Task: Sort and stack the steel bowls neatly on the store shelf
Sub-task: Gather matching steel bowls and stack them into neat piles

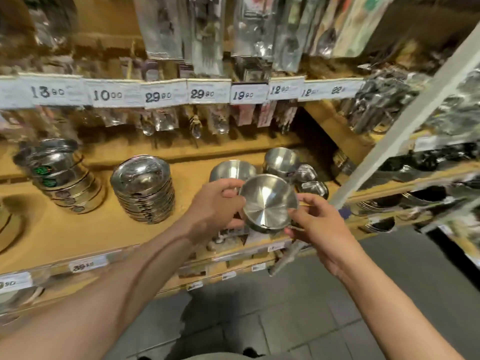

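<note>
A small steel bowl is held in the air in front of the wooden shelf, its flat bottom turned toward me. My left hand grips its left rim and my right hand pinches its right rim. Behind it on the shelf stand two upturned steel bowls and some smaller steel cups. Further left sit a tall stack of steel bowls and a leaning stack with green stickers.
Packaged spoons hang above the shelf behind a row of price tags. A white post slants up on the right, with dark cookware racks beyond it. Lower shelves carry more steel ware. Grey floor tiles lie below.
</note>
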Motion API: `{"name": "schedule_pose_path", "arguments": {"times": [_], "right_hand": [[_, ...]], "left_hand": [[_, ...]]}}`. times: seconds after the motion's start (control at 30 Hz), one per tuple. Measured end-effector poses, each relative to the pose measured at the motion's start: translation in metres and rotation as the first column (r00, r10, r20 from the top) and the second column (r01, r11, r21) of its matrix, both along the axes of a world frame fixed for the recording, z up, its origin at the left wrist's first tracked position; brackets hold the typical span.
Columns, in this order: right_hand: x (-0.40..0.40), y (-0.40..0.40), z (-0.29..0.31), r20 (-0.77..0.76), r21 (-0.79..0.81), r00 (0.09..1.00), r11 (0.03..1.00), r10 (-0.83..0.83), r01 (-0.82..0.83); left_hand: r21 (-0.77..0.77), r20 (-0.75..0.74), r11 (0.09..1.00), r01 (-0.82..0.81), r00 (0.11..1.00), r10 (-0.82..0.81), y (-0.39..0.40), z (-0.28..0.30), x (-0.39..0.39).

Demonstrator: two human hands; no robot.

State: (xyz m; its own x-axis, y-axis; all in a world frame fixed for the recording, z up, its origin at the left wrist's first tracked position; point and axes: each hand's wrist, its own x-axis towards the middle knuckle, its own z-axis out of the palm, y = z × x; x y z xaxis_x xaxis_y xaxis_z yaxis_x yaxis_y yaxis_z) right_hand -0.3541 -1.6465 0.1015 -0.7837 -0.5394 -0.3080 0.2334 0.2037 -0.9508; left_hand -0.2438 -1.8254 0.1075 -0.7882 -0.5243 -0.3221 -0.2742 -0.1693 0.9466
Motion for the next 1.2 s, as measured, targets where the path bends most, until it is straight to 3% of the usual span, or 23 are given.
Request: {"name": "schedule_pose_path", "arguments": {"times": [0.27,0.5,0.67,0.93,1.2], "right_hand": [[-0.103,0.041,-0.008,-0.015,0.042,1.000,0.999,-0.009,0.009],[-0.189,-0.020,-0.013,-0.124,0.106,0.992,0.994,0.030,-0.017],[-0.232,-0.064,-0.026,-0.159,0.177,0.986,0.984,0.057,-0.029],[-0.269,-0.077,-0.048,-0.070,0.171,0.991,0.980,0.117,-0.103],[-0.276,-0.078,-0.062,-0.144,0.238,0.964,0.954,0.222,-0.184]], "left_hand": [[0.046,0.027,0.995,-0.094,0.995,0.092,0.057,-0.006,-0.094],[0.002,0.039,0.980,-0.200,0.979,0.200,0.012,-0.011,-0.172],[-0.050,0.143,0.976,-0.213,0.965,0.218,-0.023,-0.031,-0.218],[-0.070,0.196,0.972,-0.224,0.952,0.234,-0.035,-0.046,-0.247],[-0.089,0.178,0.946,-0.313,0.929,0.324,-0.023,-0.060,-0.242]]}}
